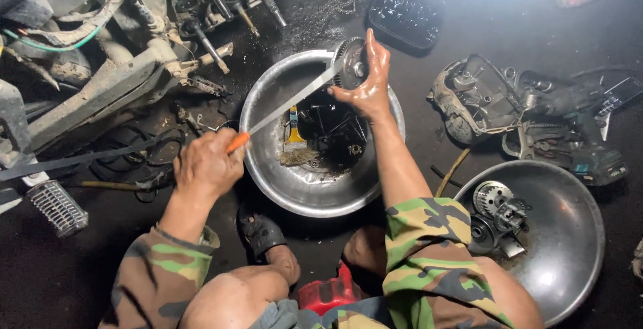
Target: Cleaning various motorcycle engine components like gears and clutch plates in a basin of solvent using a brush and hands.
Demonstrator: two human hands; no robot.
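My right hand [370, 82] holds a round toothed metal gear part [351, 62] over the far rim of a steel bowl [281, 188]. My left hand [206, 165] grips the orange handle of a long flat blade [289, 106], and the blade's tip touches the gear. Both hands are wet and oily. Inside the bowl lie dark liquid, a yellow-handled brush [293, 136] and small metal pieces.
A second steel bowl [569, 235] at the right holds gear and clutch parts [499, 212]. A stripped motorcycle engine and frame [120, 47] fills the upper left. An engine cover [472, 98], a black tray [405, 14] and a foot peg [57, 207] lie on the dark floor.
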